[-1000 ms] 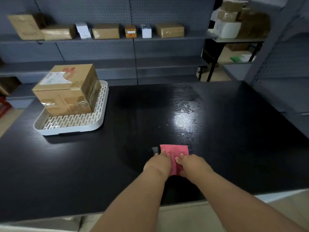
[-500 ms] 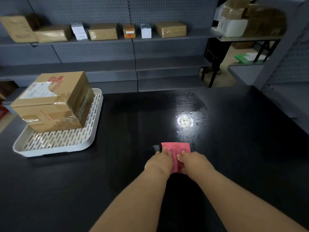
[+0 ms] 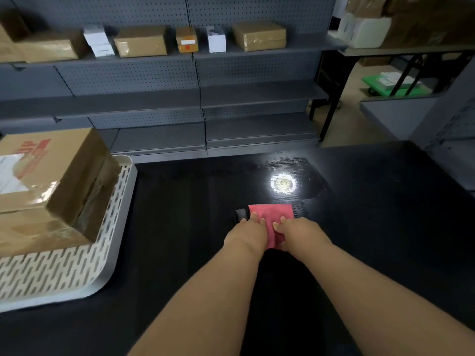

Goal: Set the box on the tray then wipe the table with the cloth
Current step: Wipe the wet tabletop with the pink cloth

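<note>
Pink cloth (image 3: 272,214) lay right under both hands; left hand (image 3: 245,233) and right hand (image 3: 302,232) gripped it, dark table (image 3: 385,214) stretching ahead.

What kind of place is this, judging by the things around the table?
Probably a storeroom or parcel-packing room. Grey pegboard shelving carries taped cardboard parcels, and another taped box with a shipping label sits on a white slotted tray on the black table.
</note>
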Available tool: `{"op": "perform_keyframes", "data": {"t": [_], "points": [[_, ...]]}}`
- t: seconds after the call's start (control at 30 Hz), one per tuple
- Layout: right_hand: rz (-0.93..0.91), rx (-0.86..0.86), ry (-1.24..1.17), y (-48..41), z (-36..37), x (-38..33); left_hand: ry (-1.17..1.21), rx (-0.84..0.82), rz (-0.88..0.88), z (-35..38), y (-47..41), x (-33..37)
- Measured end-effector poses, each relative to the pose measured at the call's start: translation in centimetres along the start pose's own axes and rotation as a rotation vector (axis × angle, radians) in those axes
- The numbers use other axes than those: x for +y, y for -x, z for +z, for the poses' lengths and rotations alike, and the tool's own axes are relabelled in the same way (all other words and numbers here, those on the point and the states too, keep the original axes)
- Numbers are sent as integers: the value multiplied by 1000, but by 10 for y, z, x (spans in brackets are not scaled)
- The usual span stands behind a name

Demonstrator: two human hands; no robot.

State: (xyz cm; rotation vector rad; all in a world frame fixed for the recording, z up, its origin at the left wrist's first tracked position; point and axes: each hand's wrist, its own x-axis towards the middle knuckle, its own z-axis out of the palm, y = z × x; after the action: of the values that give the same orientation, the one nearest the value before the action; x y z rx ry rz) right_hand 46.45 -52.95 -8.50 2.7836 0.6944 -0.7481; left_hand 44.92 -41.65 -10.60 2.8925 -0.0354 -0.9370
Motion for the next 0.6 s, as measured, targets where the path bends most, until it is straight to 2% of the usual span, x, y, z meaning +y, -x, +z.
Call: {"op": "perform_keyframes", "data": {"t": [0.6], "points": [[108,-31,-46,-152,-89,45,-7,-23,-5,-108,-149,-35]]}}
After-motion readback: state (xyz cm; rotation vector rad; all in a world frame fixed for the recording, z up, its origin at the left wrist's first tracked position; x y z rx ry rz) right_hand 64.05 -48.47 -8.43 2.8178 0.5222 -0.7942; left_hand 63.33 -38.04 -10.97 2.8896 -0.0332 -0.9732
